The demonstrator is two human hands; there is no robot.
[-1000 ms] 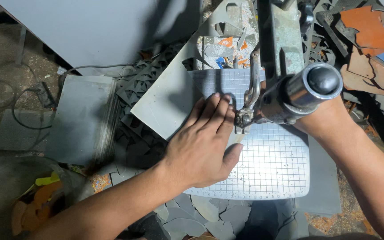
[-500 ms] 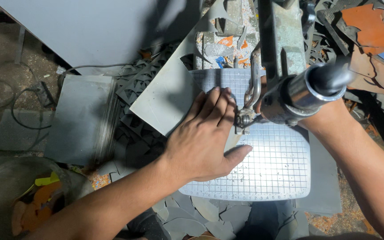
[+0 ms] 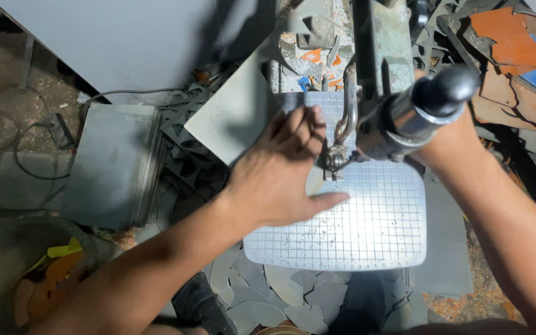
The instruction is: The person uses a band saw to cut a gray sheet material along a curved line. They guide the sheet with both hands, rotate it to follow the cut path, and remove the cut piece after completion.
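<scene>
Left hand flat, fingers spread, pressing thin grey sheet piece onto white gridded saw table mid-frame, right hand hidden behind machine's round black-capped metal housing, grip unclear

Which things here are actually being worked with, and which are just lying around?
In use:
left hand flat on the gridded saw table
small grey piece at the blade
saw arm

Lying about:
stack of grey sheets
grey offcuts
orange scraps

Dirt floor at upper left of my view, dusty, with a dark cable looped across it. Large grey board along the top. Stacked grey sheets at left centre. Orange offcuts upper right. Grey scrap pieces litter the bottom.
</scene>
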